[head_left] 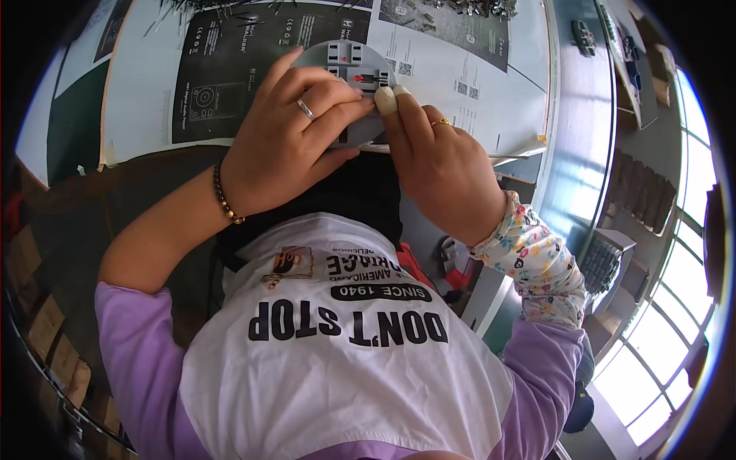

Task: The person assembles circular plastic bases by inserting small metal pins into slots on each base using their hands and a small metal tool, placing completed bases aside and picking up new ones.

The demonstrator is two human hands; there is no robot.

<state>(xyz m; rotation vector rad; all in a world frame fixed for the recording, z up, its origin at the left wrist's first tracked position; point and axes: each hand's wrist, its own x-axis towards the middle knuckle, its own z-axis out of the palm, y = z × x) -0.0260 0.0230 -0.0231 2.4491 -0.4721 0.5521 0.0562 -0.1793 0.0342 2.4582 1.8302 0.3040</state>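
A round grey disc fixture [368, 130] with raised blocks and dark slots lies at the table's near edge. My left hand [287, 126], with a ring and a beaded bracelet, is closed on it, fingers across its top and thumb at the near rim. Pale finger cots cover two fingertips of my right hand [441, 157], which are pressed together at the disc's right side. Close to these fingertips, a small black part with a red piece [369, 79] sits on a block. Whatever the right fingertips pinch, if anything, is hidden.
Printed black and white sheets [222, 84] cover the table. Bunches of thin dark metal-like pieces [491, 8] lie along its far edge. At the right runs a shiny rail-like surface [575, 153], with a dark small object [583, 37] on it. A box of dark pieces [603, 264] stands lower right.
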